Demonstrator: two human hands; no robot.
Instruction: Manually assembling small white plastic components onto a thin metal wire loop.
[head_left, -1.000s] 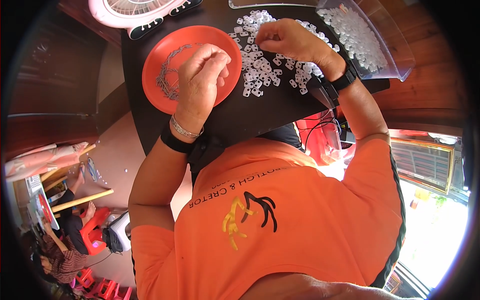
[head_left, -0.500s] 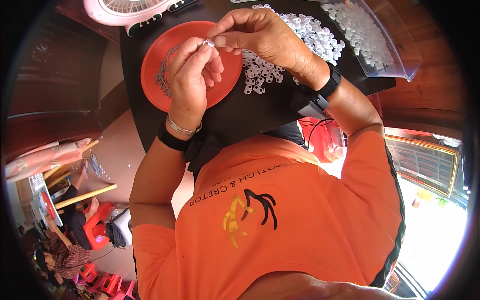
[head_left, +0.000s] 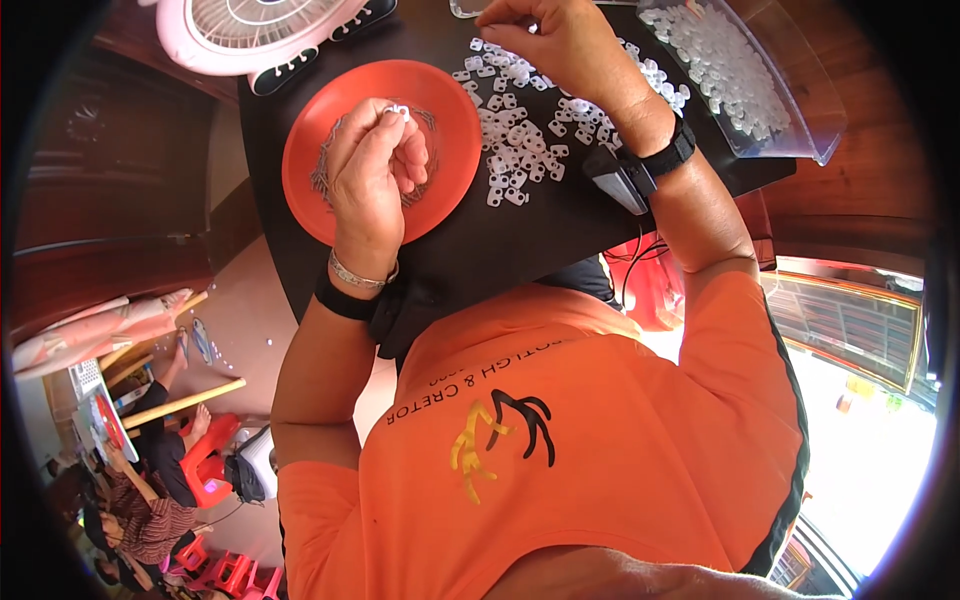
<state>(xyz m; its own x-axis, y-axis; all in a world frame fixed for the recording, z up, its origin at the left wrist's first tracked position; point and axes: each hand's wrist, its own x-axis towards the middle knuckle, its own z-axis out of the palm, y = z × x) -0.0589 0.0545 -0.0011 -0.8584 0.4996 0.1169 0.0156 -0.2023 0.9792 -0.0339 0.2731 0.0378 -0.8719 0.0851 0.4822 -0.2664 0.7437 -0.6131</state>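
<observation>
While the left hand [head_left: 372, 185] is hovering over the orange-red plate [head_left: 455, 175], its thumb and forefinger are pinching a small white plastic piece [head_left: 398, 113] at their tips, and its other fingers are curling loosely toward the palm. Beneath that hand, thin grey pins [head_left: 321, 178] are lying loose in the plate, mostly showing to the left of the hand, with some appearing to its right. Farther right, the right hand [head_left: 565, 50] is hanging above the far part of a scattered heap of white pieces [head_left: 518, 145], its fingers bending toward the thumb near the upper edge of the view; a tiny pale spot is showing beside them, but whether they are gripping anything is impossible to tell. The heap is spreading across the dark table [head_left: 475, 250], just beside the plate. Beyond the right forearm, a clear bin [head_left: 815, 145] is holding many more whitish pieces [head_left: 722, 75], while a pink fan [head_left: 245, 25] is standing at the far left of the tabletop. Black bands are circling both wrists, and a silver bracelet [head_left: 358, 276] is resting above the left band [head_left: 345, 298]. The person is wearing an orange shirt [head_left: 600, 420]; at the lower left, a co-worker [head_left: 155, 515] is sitting by a red stool [head_left: 207, 465].
</observation>
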